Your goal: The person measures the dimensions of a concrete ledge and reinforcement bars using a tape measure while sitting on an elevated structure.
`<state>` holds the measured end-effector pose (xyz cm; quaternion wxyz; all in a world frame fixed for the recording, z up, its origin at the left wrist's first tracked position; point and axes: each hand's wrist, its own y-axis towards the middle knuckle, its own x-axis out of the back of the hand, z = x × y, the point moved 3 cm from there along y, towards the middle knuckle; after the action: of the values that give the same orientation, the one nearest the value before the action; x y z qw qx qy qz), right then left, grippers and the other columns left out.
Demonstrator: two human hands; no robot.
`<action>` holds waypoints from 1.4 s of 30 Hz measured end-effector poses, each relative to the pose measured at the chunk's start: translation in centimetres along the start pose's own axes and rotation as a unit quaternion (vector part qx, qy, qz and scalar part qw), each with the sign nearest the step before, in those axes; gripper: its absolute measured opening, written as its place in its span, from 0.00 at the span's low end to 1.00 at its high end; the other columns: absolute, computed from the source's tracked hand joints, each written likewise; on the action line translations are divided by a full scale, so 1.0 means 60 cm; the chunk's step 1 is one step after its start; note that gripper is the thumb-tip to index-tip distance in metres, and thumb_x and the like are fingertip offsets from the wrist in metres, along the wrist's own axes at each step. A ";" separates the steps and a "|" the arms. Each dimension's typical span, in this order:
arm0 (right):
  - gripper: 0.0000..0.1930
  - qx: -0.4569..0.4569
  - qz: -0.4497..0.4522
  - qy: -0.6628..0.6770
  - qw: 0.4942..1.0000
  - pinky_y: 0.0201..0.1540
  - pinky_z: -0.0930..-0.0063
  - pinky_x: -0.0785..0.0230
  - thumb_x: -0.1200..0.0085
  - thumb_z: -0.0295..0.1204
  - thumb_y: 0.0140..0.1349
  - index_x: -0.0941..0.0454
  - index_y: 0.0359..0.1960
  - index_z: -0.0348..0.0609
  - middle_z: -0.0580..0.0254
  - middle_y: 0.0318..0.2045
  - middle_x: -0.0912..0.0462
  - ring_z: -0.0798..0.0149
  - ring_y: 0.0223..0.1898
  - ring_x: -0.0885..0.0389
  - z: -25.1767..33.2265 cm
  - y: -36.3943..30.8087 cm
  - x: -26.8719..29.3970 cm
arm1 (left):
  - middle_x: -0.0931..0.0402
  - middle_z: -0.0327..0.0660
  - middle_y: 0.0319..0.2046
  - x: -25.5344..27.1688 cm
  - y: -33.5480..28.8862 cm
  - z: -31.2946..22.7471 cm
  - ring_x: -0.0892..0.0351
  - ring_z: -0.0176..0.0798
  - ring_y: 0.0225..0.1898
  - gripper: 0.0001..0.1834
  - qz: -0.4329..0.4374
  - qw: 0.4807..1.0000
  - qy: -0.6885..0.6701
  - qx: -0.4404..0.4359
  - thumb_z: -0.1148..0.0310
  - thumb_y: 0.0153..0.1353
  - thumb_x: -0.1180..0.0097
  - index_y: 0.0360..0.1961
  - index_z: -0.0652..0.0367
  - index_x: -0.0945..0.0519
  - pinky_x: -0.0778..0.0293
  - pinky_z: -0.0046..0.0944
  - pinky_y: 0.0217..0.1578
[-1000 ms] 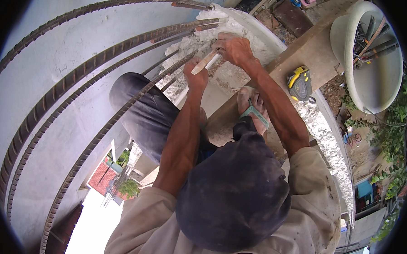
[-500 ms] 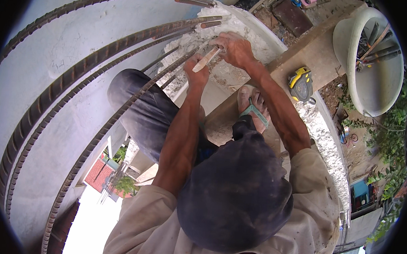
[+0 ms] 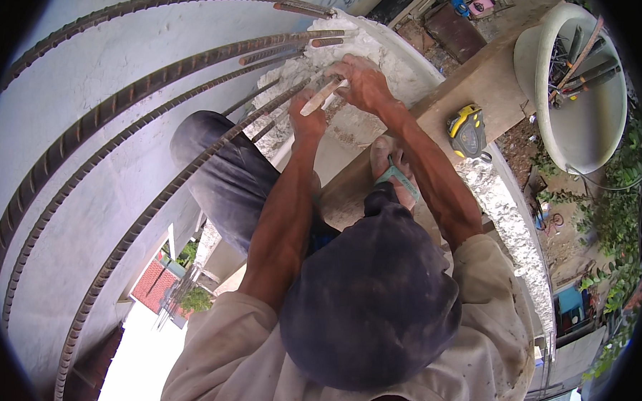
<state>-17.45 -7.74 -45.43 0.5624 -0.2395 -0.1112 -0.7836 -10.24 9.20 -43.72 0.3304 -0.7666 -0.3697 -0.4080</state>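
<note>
One pale stick-like tool point(image 3: 321, 98) at broken concrete point(image 3: 393, 50) by wall point(image 3: 120, 48); right hand's grip point(image 3: 363, 85) pinches its upper end. Left hand point(image 3: 309, 117) beside it, fingers partly hidden, can't tell grip. One tape measure point(image 3: 467, 131) on beam point(image 3: 487, 82), one bucket point(image 3: 585, 144); rebars point(image 3: 51, 156) overlap, count unclear.

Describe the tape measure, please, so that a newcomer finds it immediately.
Find the big pale tub at upper right. To its left, on the brownish beam, lies the tape measure. Unlike the dark tools inside the tub, it has a rounded yellow and dark-grey body.
</note>
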 end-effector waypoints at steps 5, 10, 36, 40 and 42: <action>0.29 -0.013 -0.088 0.001 0.996 0.58 0.55 0.32 0.32 0.32 0.54 0.24 0.59 0.53 0.55 0.47 0.23 0.50 0.54 0.25 0.059 -0.059 0.085 | 0.19 0.52 0.37 0.015 -0.011 -0.048 0.21 0.61 0.46 0.12 0.013 0.992 0.116 -0.055 0.74 0.55 0.35 0.40 0.64 0.20 0.25 0.55 0.48; 0.37 -0.180 -0.133 -0.212 0.951 0.60 0.47 0.37 0.29 0.33 0.52 0.30 0.66 0.53 0.54 0.57 0.27 0.45 0.58 0.30 0.106 -0.184 0.238 | 0.19 0.58 0.47 0.044 -0.037 -0.128 0.20 0.62 0.51 0.23 0.289 0.938 0.170 0.090 0.65 0.58 0.32 0.49 0.72 0.22 0.25 0.52 0.55; 0.26 -0.212 0.015 0.495 0.843 0.61 0.62 0.31 0.30 0.34 0.58 0.23 0.58 0.46 0.57 0.59 0.27 0.58 0.59 0.25 0.153 -0.216 0.176 | 0.22 0.47 0.52 0.180 -0.091 -0.239 0.22 0.40 0.54 0.32 0.405 0.820 -0.312 0.259 0.54 0.69 0.42 0.64 0.69 0.29 0.26 0.41 0.56; 0.21 -0.335 0.094 0.475 0.808 0.47 0.75 0.25 0.36 0.42 0.66 0.20 0.56 0.45 0.62 0.42 0.18 0.63 0.47 0.17 0.135 -0.235 0.106 | 0.19 0.48 0.48 0.231 -0.090 -0.238 0.20 0.40 0.50 0.34 0.427 0.892 -0.070 0.134 0.55 0.59 0.35 0.61 0.66 0.26 0.27 0.41 0.53; 0.22 -0.350 0.150 0.543 0.748 0.41 0.79 0.25 0.36 0.45 0.65 0.19 0.54 0.43 0.63 0.37 0.18 0.65 0.39 0.16 0.139 -0.227 0.097 | 0.21 0.54 0.48 0.245 -0.089 -0.246 0.20 0.48 0.52 0.37 0.440 0.890 -0.019 0.117 0.52 0.58 0.33 0.60 0.70 0.27 0.27 0.44 0.55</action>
<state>-29.58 -4.20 -34.07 0.5147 0.0328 0.5331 -0.6707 -14.52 4.36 -23.24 0.5568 -0.8138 -0.0457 -0.1599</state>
